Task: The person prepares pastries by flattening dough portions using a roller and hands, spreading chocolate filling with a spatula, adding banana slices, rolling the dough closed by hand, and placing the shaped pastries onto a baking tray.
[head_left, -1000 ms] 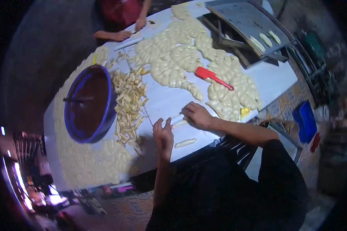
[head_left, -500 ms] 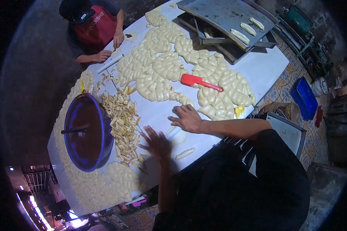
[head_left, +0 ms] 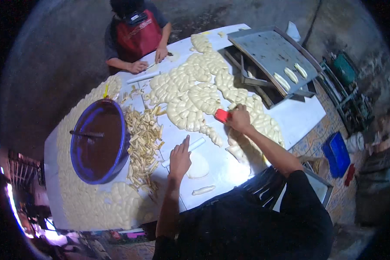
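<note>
My right hand [head_left: 239, 119] is closed around the handle of a red spatula, its red blade [head_left: 222, 115] showing past the fingers among the dough pieces [head_left: 202, 98]. My left hand [head_left: 180, 159] rests across a white rolling pin [head_left: 196, 144], index finger stretched out and the others only partly visible. Just right of that hand lies a flat, round sheet of dough [head_left: 198, 167]. A filled dough roll [head_left: 203, 190] sits nearer the table's front edge.
A blue basin [head_left: 124, 151] of brown filling, with a dark stick in it, stands left beside a heap of cut strips [head_left: 143, 141]. Stacked metal trays [head_left: 264, 43] with several rolls are at back right. Across the table, a co-worker's hands [head_left: 139, 66] handle dough beside another white pin [head_left: 143, 77].
My right hand has left the rolling pin area and reached away to the right, taking hold of the spatula handle. My left hand has moved onto the pin. The whole view has shifted.
</note>
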Tool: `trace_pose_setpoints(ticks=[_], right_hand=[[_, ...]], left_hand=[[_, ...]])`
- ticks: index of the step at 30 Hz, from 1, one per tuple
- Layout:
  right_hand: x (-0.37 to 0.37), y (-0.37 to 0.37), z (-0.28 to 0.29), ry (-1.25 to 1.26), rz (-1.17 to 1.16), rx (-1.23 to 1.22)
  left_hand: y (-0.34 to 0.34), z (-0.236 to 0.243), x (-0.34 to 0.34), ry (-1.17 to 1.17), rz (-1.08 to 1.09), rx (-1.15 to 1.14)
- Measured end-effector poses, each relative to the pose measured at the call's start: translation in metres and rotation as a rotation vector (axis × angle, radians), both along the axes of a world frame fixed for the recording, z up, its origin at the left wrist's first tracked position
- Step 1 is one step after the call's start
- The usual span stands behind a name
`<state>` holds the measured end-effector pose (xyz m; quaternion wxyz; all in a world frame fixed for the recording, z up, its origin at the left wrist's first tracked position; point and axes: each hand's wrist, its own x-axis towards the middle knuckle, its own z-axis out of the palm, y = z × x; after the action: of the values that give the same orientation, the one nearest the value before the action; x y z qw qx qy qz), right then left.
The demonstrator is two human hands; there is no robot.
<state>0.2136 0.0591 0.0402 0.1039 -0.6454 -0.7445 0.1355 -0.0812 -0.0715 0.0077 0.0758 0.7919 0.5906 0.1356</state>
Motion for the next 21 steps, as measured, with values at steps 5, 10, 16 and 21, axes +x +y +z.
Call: trace_pose_setpoints(ticks=[5,10,16,21], right_hand=[[0.009,0.010,-0.038,0.059,0.207,0.285],[-0.032,0.003,-0.014,0.616,0.310,-0.129],[-0.306,0.007,0.151,0.135,0.993,0.098],[-0.480,0.000,0.103,-0.256,1.302,-0.020]], left_hand=[[-0.043,-0.012,-0.015,-0.154,0.454,0.145],[-0.136,-0.018,-0.032,-0.067,0.520,0.140],[-0.155,-0.023,-0.019,0.016,0.561,0.112],[-0.159,-0.037,-0.021,-0.145,0.567,0.263]])
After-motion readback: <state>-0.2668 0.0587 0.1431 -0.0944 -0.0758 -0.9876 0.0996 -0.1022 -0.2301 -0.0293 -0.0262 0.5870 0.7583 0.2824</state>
